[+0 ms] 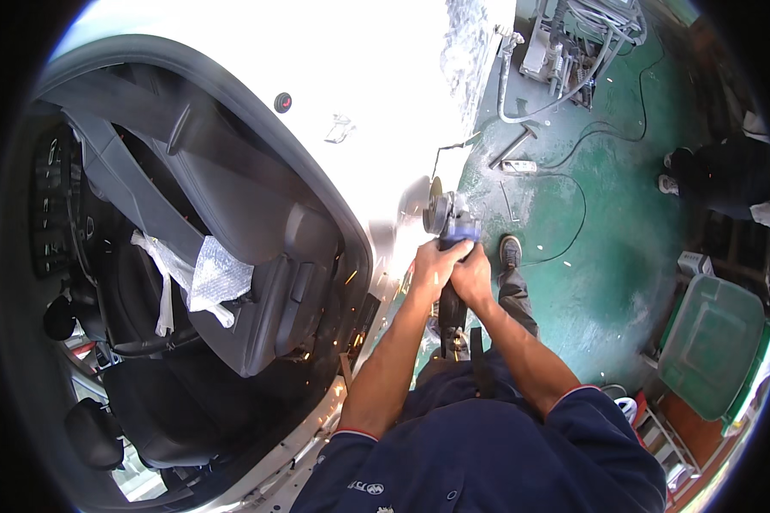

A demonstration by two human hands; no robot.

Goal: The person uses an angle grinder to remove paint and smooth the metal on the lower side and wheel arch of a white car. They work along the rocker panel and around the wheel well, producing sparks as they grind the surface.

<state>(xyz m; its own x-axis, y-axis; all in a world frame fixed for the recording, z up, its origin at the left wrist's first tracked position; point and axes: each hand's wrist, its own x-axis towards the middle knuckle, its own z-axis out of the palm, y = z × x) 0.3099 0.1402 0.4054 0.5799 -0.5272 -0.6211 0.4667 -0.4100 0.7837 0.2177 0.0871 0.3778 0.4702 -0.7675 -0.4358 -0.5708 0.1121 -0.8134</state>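
Observation:
Both of my hands are wrapped round a blue and black angle grinder in front of my body. My left hand closes on its left side, and my right hand closes on its right, close beside the left. The grinder's disc is at the white car body, at the edge of a panel behind the door opening. Sparks fly back toward me along the door sill. The exact contact point is hidden by the grinder head and glare.
Left, the open car doorway shows a black seat with bubble wrap on it. A hammer, a power strip and a cable lie on the green floor. A metal machine, a person and a green bin are right.

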